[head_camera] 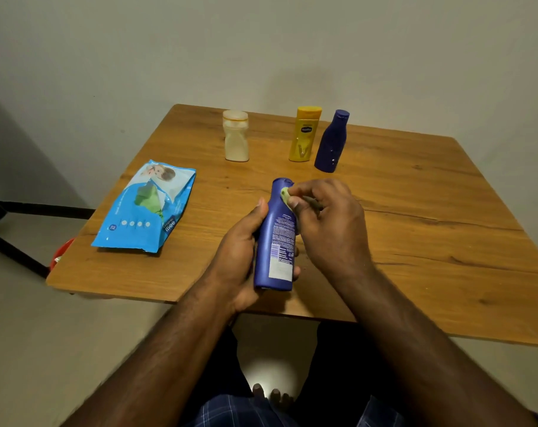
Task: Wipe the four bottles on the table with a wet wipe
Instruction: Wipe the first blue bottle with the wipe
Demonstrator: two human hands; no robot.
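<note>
My left hand (240, 251) grips a blue lotion bottle (277, 235) around its lower body, holding it tilted above the table's near edge with the cap pointing away. My right hand (326, 223) pinches a small crumpled wet wipe (285, 195) against the bottle's upper side, just below the cap. Three more bottles stand upright at the back of the wooden table (415, 211): a cream-white one (236, 137), a yellow one (304, 134) and a dark blue one (331, 143).
A blue pack of wet wipes (147, 208) lies flat on the table's left side. Something red (60, 252) shows below the left table edge. A plain wall stands behind the table. My legs are under the near edge.
</note>
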